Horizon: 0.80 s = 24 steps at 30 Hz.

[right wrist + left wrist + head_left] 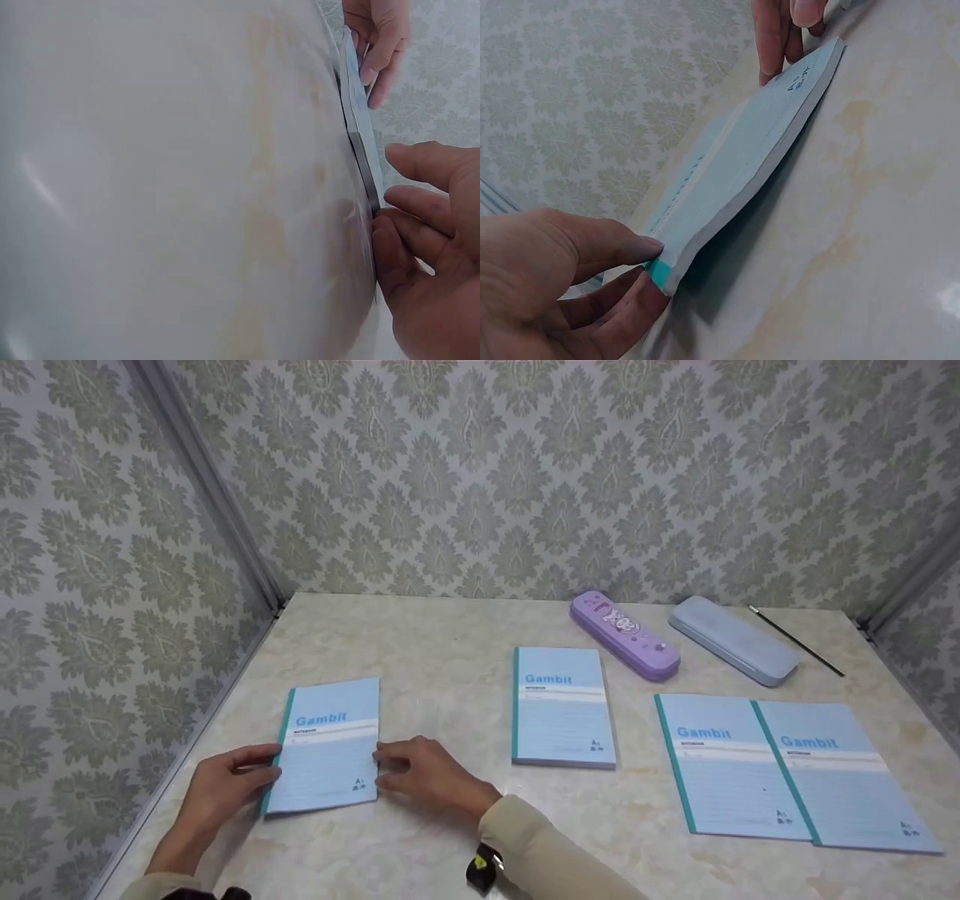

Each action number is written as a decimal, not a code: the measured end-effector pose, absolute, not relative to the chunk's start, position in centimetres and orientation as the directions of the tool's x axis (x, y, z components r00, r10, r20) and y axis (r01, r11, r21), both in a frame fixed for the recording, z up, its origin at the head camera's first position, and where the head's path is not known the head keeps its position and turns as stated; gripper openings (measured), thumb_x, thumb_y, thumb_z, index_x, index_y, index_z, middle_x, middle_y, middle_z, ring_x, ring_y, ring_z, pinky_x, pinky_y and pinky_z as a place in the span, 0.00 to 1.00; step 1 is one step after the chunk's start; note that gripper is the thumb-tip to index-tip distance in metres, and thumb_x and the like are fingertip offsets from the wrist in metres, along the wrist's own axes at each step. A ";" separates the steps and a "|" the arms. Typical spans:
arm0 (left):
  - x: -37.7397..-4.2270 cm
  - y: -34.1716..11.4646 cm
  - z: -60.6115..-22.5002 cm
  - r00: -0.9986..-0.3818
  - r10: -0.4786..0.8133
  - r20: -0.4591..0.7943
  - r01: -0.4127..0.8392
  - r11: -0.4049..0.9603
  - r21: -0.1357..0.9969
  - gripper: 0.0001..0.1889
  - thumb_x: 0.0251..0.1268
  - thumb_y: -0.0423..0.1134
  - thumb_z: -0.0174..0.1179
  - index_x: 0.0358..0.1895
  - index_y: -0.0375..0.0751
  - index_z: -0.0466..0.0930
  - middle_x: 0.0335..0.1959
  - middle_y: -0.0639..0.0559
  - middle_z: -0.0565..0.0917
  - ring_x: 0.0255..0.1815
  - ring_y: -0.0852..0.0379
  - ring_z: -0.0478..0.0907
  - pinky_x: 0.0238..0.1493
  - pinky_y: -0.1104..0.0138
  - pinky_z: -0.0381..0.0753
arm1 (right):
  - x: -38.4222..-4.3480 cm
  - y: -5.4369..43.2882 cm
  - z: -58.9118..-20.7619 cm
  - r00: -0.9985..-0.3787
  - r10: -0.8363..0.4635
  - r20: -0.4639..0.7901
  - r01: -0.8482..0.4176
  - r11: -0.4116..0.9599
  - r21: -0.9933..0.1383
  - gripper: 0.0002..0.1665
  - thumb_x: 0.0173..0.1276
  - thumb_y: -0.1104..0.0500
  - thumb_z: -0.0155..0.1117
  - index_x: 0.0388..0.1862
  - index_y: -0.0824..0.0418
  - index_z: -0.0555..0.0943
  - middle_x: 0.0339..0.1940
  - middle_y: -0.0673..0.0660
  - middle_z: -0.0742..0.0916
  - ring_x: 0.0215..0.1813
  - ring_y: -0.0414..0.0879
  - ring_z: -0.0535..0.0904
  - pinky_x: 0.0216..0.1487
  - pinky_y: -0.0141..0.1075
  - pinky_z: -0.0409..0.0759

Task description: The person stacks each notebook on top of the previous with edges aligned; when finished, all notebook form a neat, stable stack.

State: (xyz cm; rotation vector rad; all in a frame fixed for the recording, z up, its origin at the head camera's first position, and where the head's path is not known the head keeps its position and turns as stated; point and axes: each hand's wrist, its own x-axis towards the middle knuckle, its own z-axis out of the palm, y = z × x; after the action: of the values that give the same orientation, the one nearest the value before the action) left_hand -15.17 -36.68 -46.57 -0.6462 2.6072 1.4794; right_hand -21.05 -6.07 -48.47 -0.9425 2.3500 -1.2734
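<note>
A light-blue Gambit notebook (pixel 326 757) with a green spine lies at the left of the table, between both hands. My left hand (pixel 221 791) pinches its spine edge, thumb on the cover and fingers beneath, as the left wrist view shows. That side of the notebook (pixel 727 172) is tilted up, with a shadow below it. My right hand (pixel 431 776) has its fingertips against the opposite edge. In the right wrist view, the thumb of the right hand (pixel 439 240) stands apart from the cover and the other fingers bend loosely by the edge.
Another Gambit notebook (pixel 564 720) lies mid-table. Two more, a left one (pixel 724 780) and a right one (pixel 847 787), lie side by side at the right. Behind them are a purple pencil case (pixel 626 637), a pale-blue case (pixel 731 641) and a thin black pencil (pixel 799 641). Patterned walls enclose the table.
</note>
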 end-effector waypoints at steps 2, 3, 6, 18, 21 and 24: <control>-15.1 -36.9 -46.6 -0.913 -0.297 -0.279 -0.386 0.412 0.825 0.28 0.72 0.33 0.69 0.73 0.30 0.76 0.67 0.33 0.79 0.61 0.46 0.80 0.53 0.65 0.85 | -21.1 -6.0 -48.5 -0.750 -0.661 0.033 -0.370 0.378 -0.849 0.24 0.75 0.58 0.72 0.68 0.58 0.84 0.71 0.49 0.83 0.67 0.38 0.77 0.69 0.32 0.73; -15.1 -36.9 -46.6 -0.916 -0.282 -0.285 -0.380 0.383 0.842 0.29 0.72 0.33 0.69 0.73 0.30 0.75 0.66 0.35 0.80 0.59 0.51 0.81 0.51 0.67 0.86 | -21.2 -5.9 -48.5 -0.758 -0.651 0.030 -0.352 0.370 -0.860 0.24 0.76 0.58 0.71 0.68 0.59 0.84 0.69 0.49 0.84 0.66 0.38 0.78 0.68 0.32 0.74; -15.0 -36.9 -46.6 -0.918 -0.250 -0.308 -0.373 0.281 0.884 0.30 0.71 0.33 0.71 0.73 0.30 0.75 0.61 0.42 0.84 0.51 0.62 0.83 0.48 0.67 0.86 | -21.4 -5.7 -48.5 -0.796 -0.605 0.031 -0.294 0.341 -0.893 0.21 0.76 0.60 0.71 0.66 0.60 0.85 0.62 0.50 0.87 0.60 0.37 0.82 0.62 0.31 0.79; -15.2 -36.1 -46.4 -0.905 -0.191 -0.381 -0.389 0.006 0.921 0.33 0.71 0.32 0.70 0.76 0.30 0.70 0.53 0.53 0.87 0.48 0.64 0.86 0.50 0.65 0.87 | -21.2 -5.0 -48.2 -0.852 -0.512 -0.107 0.062 0.103 -0.993 0.22 0.75 0.64 0.68 0.67 0.61 0.83 0.42 0.56 0.87 0.36 0.48 0.87 0.41 0.40 0.89; -15.1 -35.7 -46.4 -0.907 -0.182 -0.380 -0.385 -0.006 0.923 0.34 0.71 0.32 0.71 0.76 0.29 0.70 0.51 0.54 0.87 0.48 0.64 0.86 0.50 0.65 0.87 | -21.2 -4.9 -48.2 -0.847 -0.516 -0.127 0.095 0.088 -0.992 0.24 0.75 0.65 0.69 0.69 0.60 0.82 0.41 0.57 0.86 0.31 0.48 0.86 0.37 0.41 0.89; -15.1 -35.3 -46.4 -0.914 -0.194 -0.357 -0.371 0.038 0.928 0.33 0.71 0.32 0.71 0.76 0.28 0.70 0.51 0.53 0.88 0.48 0.64 0.86 0.49 0.65 0.87 | -21.3 -4.8 -48.3 -0.846 -0.519 -0.120 0.087 0.086 -0.992 0.26 0.73 0.66 0.70 0.69 0.60 0.82 0.43 0.57 0.86 0.29 0.46 0.85 0.35 0.39 0.89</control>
State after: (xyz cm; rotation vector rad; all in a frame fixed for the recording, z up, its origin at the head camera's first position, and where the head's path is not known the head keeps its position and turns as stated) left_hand -15.06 -35.35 -46.38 -0.5936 2.1630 2.0046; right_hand -21.29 -4.81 -48.26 -0.4245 1.9257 -1.8099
